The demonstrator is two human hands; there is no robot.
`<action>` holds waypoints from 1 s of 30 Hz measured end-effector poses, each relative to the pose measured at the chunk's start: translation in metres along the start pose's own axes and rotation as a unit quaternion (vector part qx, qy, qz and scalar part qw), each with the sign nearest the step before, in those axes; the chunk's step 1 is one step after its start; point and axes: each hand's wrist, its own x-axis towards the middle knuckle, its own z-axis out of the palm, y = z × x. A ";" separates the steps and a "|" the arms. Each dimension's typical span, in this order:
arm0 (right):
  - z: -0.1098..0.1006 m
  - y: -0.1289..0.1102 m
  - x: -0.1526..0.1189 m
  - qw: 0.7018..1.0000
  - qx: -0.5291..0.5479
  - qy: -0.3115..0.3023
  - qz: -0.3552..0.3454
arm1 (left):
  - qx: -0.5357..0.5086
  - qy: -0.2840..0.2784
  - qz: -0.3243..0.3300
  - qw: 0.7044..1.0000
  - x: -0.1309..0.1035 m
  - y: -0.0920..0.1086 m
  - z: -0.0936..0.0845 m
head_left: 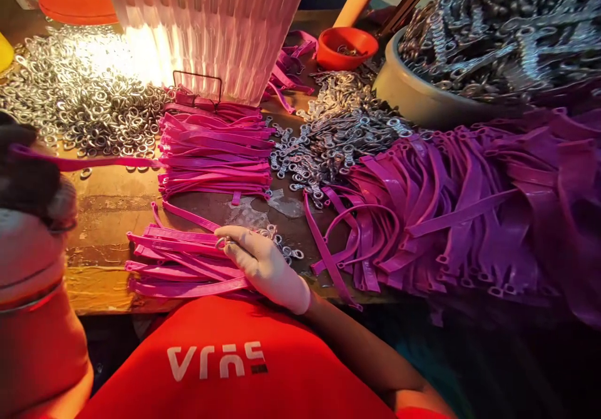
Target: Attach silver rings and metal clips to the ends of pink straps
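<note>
My left hand (35, 178), gloved and mostly in dark shadow at the left edge, is closed on a pink strap (103, 163). That strap stretches right to the neat stack of pink straps (216, 146). My right hand (263, 265), in a white glove, rests over a nearer bundle of pink straps (183, 262) at the table's front edge. Its thumb and forefinger pinch a small metal ring (220, 242). Several metal links (293, 253) lie just beyond that hand. The left fingertips are too dark to make out fully.
A heap of metal rings (94, 93) lies back left under a ribbed translucent lampshade (201, 24). Metal links (328, 143) are piled centrally. Purple-pink straps (446, 212) cover the right side, before a tub (413, 87) heaped with metal pieces. A small red bowl (345, 59) stands behind.
</note>
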 end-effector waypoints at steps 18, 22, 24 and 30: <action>-0.011 -0.015 0.015 0.838 -0.538 0.008 -0.088 | 0.103 -0.461 -0.122 0.873 -0.101 -0.064 0.062; -0.007 -0.004 0.015 0.827 -0.548 0.020 -0.124 | 0.154 -0.537 -0.026 0.829 -0.100 -0.081 0.059; -0.007 -0.002 0.015 0.843 -0.527 0.017 -0.108 | 0.136 -0.548 -0.048 0.824 -0.103 -0.088 0.057; -0.020 -0.015 0.020 0.901 -0.425 -0.087 0.009 | 0.123 -0.492 -0.126 0.852 -0.115 -0.087 0.056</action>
